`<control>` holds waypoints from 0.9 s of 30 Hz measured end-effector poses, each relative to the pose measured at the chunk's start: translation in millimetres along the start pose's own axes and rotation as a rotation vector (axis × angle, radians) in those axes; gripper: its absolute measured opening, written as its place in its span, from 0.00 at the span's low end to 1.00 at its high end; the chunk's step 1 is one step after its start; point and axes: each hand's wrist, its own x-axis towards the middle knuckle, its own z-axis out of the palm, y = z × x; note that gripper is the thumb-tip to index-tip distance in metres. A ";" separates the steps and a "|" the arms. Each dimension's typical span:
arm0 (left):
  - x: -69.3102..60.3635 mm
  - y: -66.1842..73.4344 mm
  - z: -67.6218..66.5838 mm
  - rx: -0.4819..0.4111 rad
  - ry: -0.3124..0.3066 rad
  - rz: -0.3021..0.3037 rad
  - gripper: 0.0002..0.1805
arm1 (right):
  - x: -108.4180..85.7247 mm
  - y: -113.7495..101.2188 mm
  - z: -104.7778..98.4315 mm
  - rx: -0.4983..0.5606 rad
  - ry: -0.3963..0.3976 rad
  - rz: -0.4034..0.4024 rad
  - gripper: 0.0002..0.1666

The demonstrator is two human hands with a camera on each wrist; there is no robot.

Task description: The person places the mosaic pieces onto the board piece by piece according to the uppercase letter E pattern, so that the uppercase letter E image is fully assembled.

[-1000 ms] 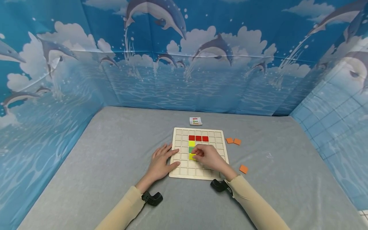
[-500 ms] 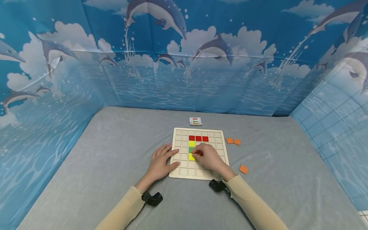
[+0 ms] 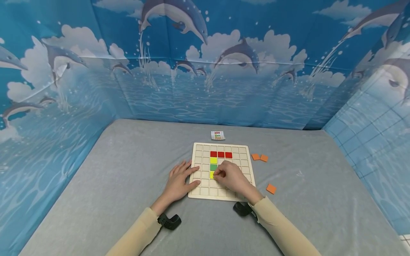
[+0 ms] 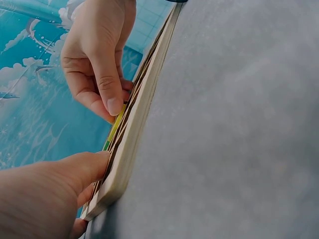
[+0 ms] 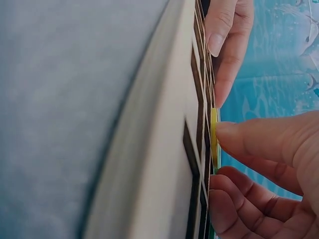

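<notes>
A wooden grid board lies on the grey cloth. My left hand rests at its left edge, thumb and index finger spread onto the board. My right hand is over the middle, thumb and index finger pinching a yellow tile. In the right wrist view the thumb is against this yellow tile, which stands slightly proud of the grid. Directly above it in the same column are a green tile, another yellow tile and a row of red tiles. The right hand hides the cells beneath it.
Two orange tiles lie right of the board, and a third orange tile lies nearer its lower right corner. Behind the board is a small pattern card. A dolphin-printed curtain surrounds the table.
My right fingertips have shifted slightly down and left over the lower yellow tile, showing more of the green one. My left hand has stayed put.
</notes>
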 end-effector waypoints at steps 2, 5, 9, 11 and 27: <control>-0.1 -0.5 0.6 0.001 0.002 0.001 0.27 | -1.5 0.3 -0.8 0.005 -0.006 0.002 0.04; -0.1 -0.5 1.2 0.005 0.004 -0.001 0.27 | -3.9 0.5 -3.0 0.005 -0.021 -0.011 0.03; 0.0 0.3 1.2 0.014 0.002 -0.006 0.27 | -8.5 1.9 -8.0 -0.004 -0.047 -0.051 0.04; -0.2 0.6 1.1 0.016 0.000 -0.008 0.28 | -11.5 3.8 -10.9 0.003 -0.055 -0.085 0.05; -1.5 0.9 0.6 -0.005 -0.004 0.000 0.28 | -48.6 40.3 -45.7 0.053 -0.010 -0.092 0.03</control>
